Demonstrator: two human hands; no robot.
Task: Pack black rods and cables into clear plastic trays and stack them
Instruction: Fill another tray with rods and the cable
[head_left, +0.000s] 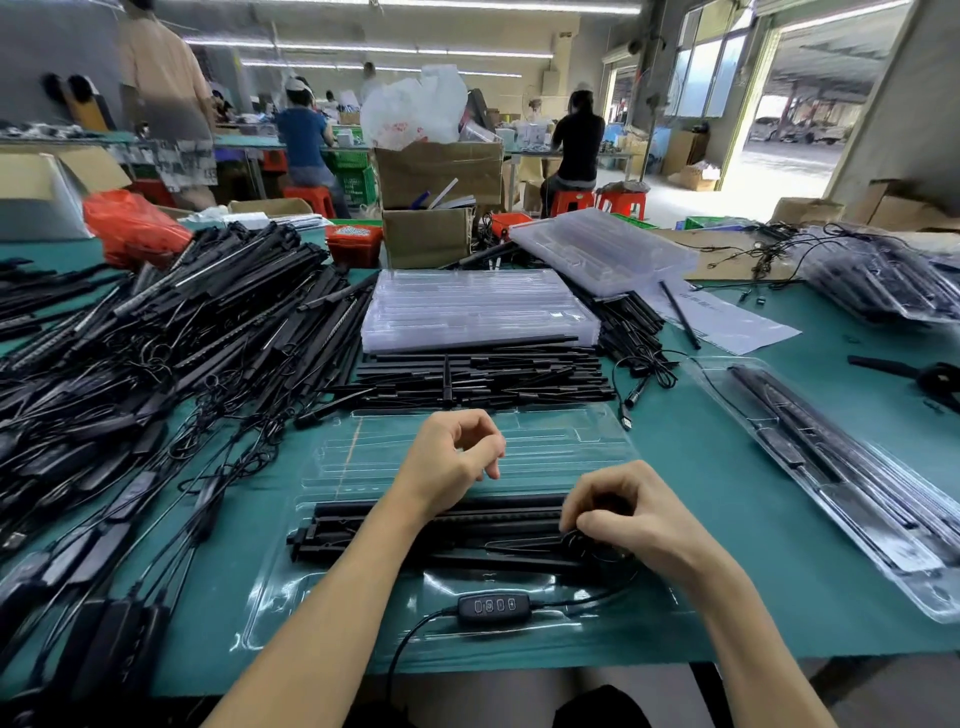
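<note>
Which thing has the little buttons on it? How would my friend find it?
Start at the green table and find the clear tray right in front of the person. Along its near edge lies a small black controller on a thin cable. Unlike the long plain rods above it, it is short, oval, and has a row of white-ringed buttons.

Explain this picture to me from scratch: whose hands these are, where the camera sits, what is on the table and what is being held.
There is no machine. A person wears a camera on the head, looking down at their own bare hands. On the green table lies a clear plastic tray holding black rods. The right hand curls its fingers round a coiled black cable at the rods' end. The left hand hovers loosely curled, holding nothing. A cable controller lies in front. Loose rods and empty trays are piled behind.
</note>
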